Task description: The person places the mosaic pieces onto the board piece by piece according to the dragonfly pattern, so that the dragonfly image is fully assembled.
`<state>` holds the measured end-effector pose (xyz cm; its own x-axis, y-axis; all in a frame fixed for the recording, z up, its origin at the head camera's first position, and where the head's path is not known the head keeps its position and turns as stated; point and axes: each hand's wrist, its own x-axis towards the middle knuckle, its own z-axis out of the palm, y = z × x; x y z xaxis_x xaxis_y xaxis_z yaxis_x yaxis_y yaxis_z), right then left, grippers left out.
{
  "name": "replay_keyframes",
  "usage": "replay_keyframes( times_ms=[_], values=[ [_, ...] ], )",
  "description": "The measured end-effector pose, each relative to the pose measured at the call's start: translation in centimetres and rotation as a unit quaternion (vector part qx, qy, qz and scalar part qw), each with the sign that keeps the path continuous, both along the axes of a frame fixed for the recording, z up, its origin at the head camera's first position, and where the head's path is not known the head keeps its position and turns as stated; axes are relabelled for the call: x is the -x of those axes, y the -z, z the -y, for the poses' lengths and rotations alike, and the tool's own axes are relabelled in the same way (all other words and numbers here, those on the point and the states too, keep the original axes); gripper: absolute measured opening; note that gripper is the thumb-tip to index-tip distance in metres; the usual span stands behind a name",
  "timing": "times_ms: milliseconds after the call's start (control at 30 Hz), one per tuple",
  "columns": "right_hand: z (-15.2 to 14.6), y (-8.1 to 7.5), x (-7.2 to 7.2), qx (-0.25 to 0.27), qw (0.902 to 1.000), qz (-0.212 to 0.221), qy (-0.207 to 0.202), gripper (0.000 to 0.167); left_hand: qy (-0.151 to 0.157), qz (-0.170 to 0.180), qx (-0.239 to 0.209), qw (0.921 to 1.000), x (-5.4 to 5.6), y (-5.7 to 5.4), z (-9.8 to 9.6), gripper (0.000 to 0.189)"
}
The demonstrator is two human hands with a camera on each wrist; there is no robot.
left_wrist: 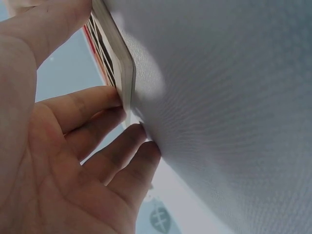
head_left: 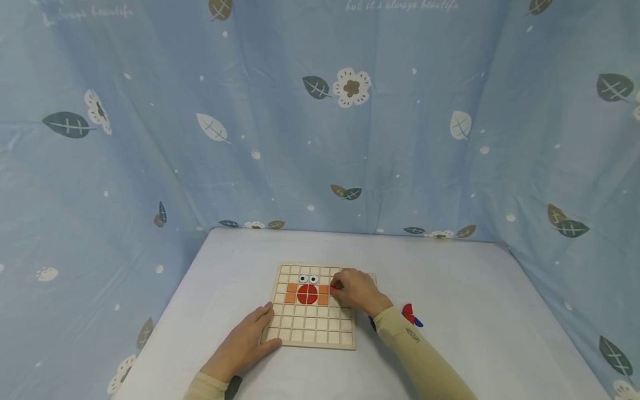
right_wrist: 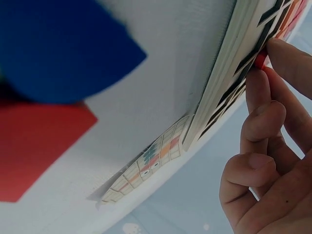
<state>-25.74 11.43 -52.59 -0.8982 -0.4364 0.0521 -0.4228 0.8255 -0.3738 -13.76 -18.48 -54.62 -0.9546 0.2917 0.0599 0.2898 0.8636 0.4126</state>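
A wooden grid board (head_left: 310, 335) lies on the white table. Set in its cells are a red circle of quarter pieces (head_left: 307, 294), orange squares (head_left: 323, 295) on both sides, and two eye pieces (head_left: 309, 279) above. My left hand (head_left: 243, 343) rests against the board's lower left corner, fingertips along its side edge and thumb at the front edge. Between thumb and fingertips, my right hand (head_left: 358, 289) pinches a small red piece (right_wrist: 261, 59) at the grid, just right of the orange squares. My palm and fingers partly hide this piece in the head view.
Loose red pieces (head_left: 407, 309) and blue pieces (head_left: 418, 321) lie on the table right of the board, beside my right forearm. A printed pattern card (right_wrist: 146, 168) lies behind the board's right side. Blue patterned cloth (head_left: 280, 166) hangs around the table.
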Motion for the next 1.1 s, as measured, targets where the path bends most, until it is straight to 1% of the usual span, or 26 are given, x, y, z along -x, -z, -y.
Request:
replay_keyframes(
  times_ms=[133, 467, 567, 767, 900, 1000, 1100],
  values=[
    [0.1, -0.1, 0.0, -0.002, 0.9999, 0.009, 0.006, 0.010, 0.003, -0.003, 0.000, 1.0000, 0.1, 0.0, 0.0, 0.076],
    [0.1, -0.4, -0.1, -0.007, 0.9999, 0.014, 0.004, 0.010, 0.002, -0.002, -0.002, 1.0000, 0.0, 0.0, 0.1, 0.077],
    [0.3, -0.5, -0.3, -0.020, 0.9997, 0.009, 0.007, 0.010, 0.004, -0.003, -0.005, 1.0000, 0.0, -0.1, 0.0, 0.076],
    [0.6, -0.6, -0.8, -0.049, 0.9986, -0.018, -0.002, 0.007, 0.009, -0.009, -0.005, 0.9999, -0.1, -0.1, 0.0, 0.075],
    [0.5, -0.4, -1.0, -0.034, 0.9991, -0.025, -0.002, 0.009, 0.005, -0.006, -0.003, 1.0000, 0.0, -0.1, -0.1, 0.075],
    [0.2, -0.1, -1.1, -0.018, 0.9996, -0.023, -0.005, 0.014, 0.003, -0.002, -0.003, 1.0000, 0.0, -0.2, -0.2, 0.075],
    [-0.2, 0.1, -1.3, -0.016, 0.9995, -0.027, -0.007, 0.020, 0.005, -0.002, -0.004, 1.0000, 0.0, -0.2, -0.2, 0.075]
  ],
)
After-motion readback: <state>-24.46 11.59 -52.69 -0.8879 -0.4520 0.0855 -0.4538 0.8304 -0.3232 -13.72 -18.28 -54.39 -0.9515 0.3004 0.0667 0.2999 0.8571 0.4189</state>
